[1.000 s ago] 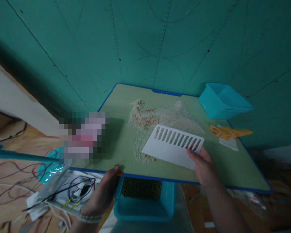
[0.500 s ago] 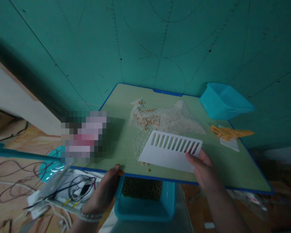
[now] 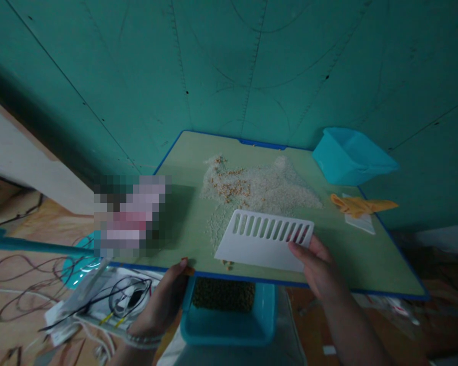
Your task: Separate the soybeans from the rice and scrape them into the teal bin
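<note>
My right hand (image 3: 320, 264) grips the right end of a white slotted scraper (image 3: 261, 250), thumb on top, with its slots facing away from me. The scraper is low over the front of the green board (image 3: 366, 264), close to the front edge. A few orange kernels (image 3: 227, 265) lie by its left corner. My left hand (image 3: 168, 297) is closed at the board's front edge, its thumb on a small orange-brown piece (image 3: 188, 267); the rest of what it holds is hidden. Beyond the scraper spreads white rice-like grain (image 3: 278, 185), mixed with orange kernels (image 3: 231, 188) at left.
Below the front edge sits a blue tub (image 3: 229, 333) holding dark green grains (image 3: 223, 295). At right stand a blue bin (image 3: 334, 165) and an orange cloth (image 3: 356, 205) over a white piece (image 3: 361, 223). A blurred pink package (image 3: 137, 213) is at left, near cables (image 3: 125, 297).
My right hand has drawn the scraper slightly toward me and to the left. The kernels by its left corner sit closer together. My left hand has stayed in place.
</note>
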`<state>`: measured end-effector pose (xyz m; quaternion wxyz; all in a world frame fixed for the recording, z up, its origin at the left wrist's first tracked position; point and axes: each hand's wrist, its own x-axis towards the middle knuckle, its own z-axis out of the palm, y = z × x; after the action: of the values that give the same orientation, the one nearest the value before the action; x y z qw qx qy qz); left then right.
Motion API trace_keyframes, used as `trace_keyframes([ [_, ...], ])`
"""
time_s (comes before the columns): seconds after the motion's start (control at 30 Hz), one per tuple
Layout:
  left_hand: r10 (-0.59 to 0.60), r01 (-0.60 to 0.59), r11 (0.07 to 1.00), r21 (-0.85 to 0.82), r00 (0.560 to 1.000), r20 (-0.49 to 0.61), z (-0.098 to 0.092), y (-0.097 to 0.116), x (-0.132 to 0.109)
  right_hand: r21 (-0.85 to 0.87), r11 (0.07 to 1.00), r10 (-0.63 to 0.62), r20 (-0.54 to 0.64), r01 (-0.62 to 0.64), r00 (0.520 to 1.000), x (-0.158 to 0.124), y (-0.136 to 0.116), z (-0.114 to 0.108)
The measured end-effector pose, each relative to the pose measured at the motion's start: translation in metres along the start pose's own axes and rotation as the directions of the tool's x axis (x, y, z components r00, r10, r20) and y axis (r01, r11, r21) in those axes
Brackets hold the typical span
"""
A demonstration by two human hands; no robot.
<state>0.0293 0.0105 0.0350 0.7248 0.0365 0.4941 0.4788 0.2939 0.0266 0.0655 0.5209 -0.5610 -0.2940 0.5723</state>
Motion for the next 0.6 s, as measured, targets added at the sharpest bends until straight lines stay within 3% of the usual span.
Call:
trace_keyframes([
  [0.13,-0.072,0.071,0.997,0.027,0.997,0.022,-0.0012,0.0009,-0.0023,-0.01,1.0,-0.024,-0.012,0.024,1.0,-0.0019,0.0001,0.002],
  [0.6,-0.054,0.053,0.998,0.015,0.998,0.043,-0.0054,-0.002,0.0018,-0.006,1.0,-0.006,0.024,0.006,1.0,-0.0055,-0.0032,0.0073],
])
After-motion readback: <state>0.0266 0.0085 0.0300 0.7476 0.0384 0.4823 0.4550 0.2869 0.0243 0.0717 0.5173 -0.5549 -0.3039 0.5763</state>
